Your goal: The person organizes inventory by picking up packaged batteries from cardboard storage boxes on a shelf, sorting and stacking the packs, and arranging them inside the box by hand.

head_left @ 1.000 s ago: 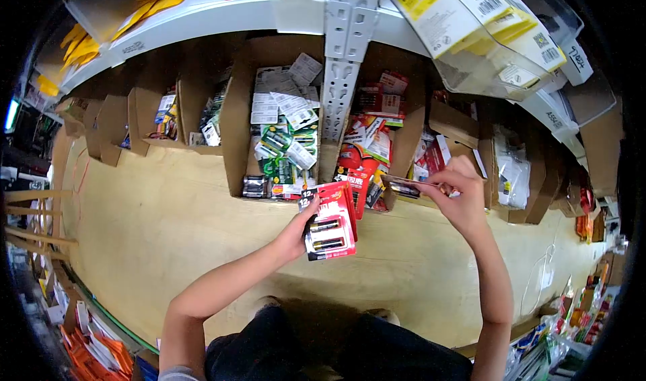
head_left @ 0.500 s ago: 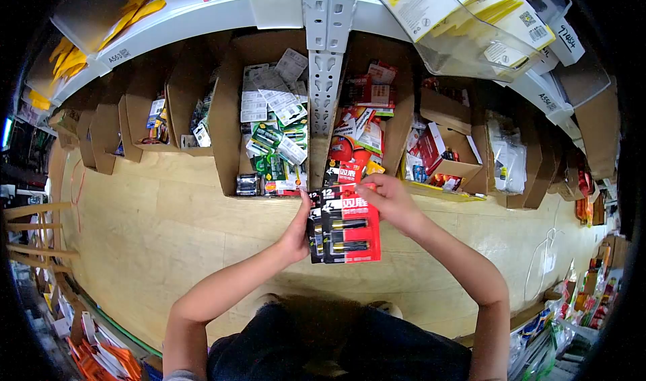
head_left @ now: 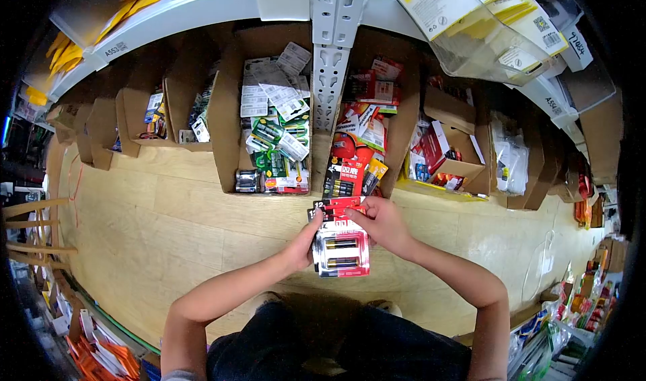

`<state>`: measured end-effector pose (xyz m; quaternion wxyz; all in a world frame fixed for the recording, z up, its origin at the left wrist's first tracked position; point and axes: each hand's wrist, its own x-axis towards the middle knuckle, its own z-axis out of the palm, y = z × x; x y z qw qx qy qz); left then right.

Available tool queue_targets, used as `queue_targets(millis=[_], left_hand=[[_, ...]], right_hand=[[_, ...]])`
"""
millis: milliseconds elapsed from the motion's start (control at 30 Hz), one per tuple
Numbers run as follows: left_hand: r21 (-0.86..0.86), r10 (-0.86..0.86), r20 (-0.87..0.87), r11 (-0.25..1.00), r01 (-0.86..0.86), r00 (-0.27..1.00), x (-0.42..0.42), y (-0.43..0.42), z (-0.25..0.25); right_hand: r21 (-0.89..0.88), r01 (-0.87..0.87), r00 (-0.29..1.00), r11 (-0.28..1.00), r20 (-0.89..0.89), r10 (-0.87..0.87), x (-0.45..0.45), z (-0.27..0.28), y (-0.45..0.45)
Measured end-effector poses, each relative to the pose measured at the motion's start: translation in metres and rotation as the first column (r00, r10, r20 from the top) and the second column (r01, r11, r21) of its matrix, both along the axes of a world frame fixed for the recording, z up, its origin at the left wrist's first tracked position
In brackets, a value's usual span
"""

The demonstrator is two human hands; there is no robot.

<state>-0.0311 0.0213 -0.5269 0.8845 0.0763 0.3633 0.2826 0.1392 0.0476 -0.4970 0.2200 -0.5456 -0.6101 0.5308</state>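
Note:
Red and black blister packs of batteries (head_left: 342,250) are held in front of me, more than one overlapping, with light glaring off the front one. My left hand (head_left: 304,245) is closed on their left edge, thumb near the top corner. My right hand (head_left: 385,226) pinches the upper right part of the packs, thumb and finger together. Just beyond them, a similar red battery pack (head_left: 347,172) lies at the near end of a cardboard box (head_left: 398,129) of mixed packs.
Left of the white metal post (head_left: 330,78) stands a box (head_left: 227,122) of green and white packs. An opened carton (head_left: 464,158) is to the right. Shelf edges and a clear bin (head_left: 481,48) hang above. Wooden bars (head_left: 37,225) jut in from the left.
Both hands have brought the packs slightly lower and closer to me. The packs have tilted and fanned, and the red pack in the box behind shows more.

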Motion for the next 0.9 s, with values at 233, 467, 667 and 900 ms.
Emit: queue_targets(millis=[233,467,667,900], left_hand=[[-0.133,-0.029,0.067,0.990,0.037,0.997,-0.002,0.009,0.001],[-0.164,-0.028,0.028,0.986,0.033,0.999,-0.012,0.014,0.008],[-0.059,0.029,-0.108,0.998,-0.035,0.994,-0.009,0.013,-0.006],[0.667,0.198,-0.503,0.708,0.232,0.841,0.003,-0.020,-0.007]], right_hand=[[0.072,0.051,0.998,0.996,-0.025,-0.049,-0.001,-0.016,0.005],[0.121,0.258,0.944,0.958,-0.241,-0.224,-0.007,-0.017,0.001],[-0.450,0.077,0.842,0.890,-0.448,-0.300,-0.017,-0.008,-0.027],[0.016,-0.021,0.954,1.000,-0.297,0.025,-0.006,-0.042,-0.059]])
